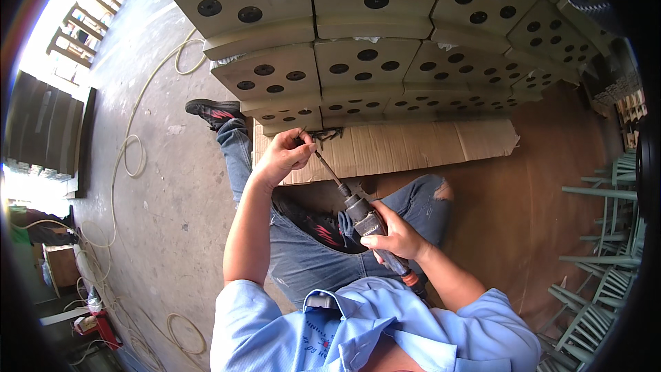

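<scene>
My right hand [396, 233] is wrapped round a dark air screwdriver [365, 217], tilted up and to the left, with an orange-red fitting at its rear end. Its long thin bit [328, 169] reaches up to the fingers of my left hand [288, 155]. Those fingers are pinched on a small dark screw-like piece, mostly hidden, at the bit's tip. Just past them, several small dark screws [330, 133] lie on a flat cardboard sheet [406, 148]. Beyond it rises a stack of beige-grey blocks [372, 55], their front faces set with round black discs.
My legs in jeans [303, 262] are folded on the floor around the cardboard's near edge. A pale hose [127, 141] winds over the concrete at left. Green-grey slatted frames [599, 289] are piled at right. Stacked dark panels [48, 124] stand far left.
</scene>
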Action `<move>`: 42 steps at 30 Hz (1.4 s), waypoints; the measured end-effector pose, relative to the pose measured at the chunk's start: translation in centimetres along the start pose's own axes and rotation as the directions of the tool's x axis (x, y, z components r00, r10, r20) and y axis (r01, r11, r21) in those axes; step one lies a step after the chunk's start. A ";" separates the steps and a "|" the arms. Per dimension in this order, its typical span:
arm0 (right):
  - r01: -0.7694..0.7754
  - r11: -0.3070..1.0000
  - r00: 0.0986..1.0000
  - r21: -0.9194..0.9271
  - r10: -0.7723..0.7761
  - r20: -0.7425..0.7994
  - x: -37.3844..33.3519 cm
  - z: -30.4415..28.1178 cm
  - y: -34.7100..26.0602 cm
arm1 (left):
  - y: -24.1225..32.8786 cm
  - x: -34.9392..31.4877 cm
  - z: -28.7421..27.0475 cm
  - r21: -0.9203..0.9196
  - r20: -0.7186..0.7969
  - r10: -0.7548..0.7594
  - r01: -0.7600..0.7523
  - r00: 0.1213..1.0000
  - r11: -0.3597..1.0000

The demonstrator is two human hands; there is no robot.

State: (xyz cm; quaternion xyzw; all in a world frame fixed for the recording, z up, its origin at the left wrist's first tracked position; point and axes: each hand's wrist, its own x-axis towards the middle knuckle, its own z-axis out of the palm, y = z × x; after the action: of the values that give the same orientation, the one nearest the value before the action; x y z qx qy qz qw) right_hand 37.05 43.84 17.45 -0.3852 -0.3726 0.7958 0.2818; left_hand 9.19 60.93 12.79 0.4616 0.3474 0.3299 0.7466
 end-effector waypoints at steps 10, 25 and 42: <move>0.007 0.998 1.000 -0.068 -0.006 0.018 -0.2 -0.4 0.9 | 3.4 0.2 0.7 0.372 0.060 -0.153 0.120 0.986 0.920; 0.116 0.989 0.992 0.094 -0.119 0.028 -0.5 -1.1 1.0 | 0.9 2.1 4.1 -0.490 -0.113 -0.022 -0.037 0.993 0.871; 0.115 0.938 0.989 0.328 -0.138 0.047 -1.8 0.3 -1.8 | 2.7 3.5 8.2 -0.535 -0.202 0.041 -0.146 0.979 0.832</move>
State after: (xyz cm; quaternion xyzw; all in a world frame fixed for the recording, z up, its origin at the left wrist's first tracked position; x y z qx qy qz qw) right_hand 38.13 43.44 19.79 -0.2808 -0.2702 0.8393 0.3790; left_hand 17.34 61.00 17.28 0.2136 0.2823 0.4923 0.7952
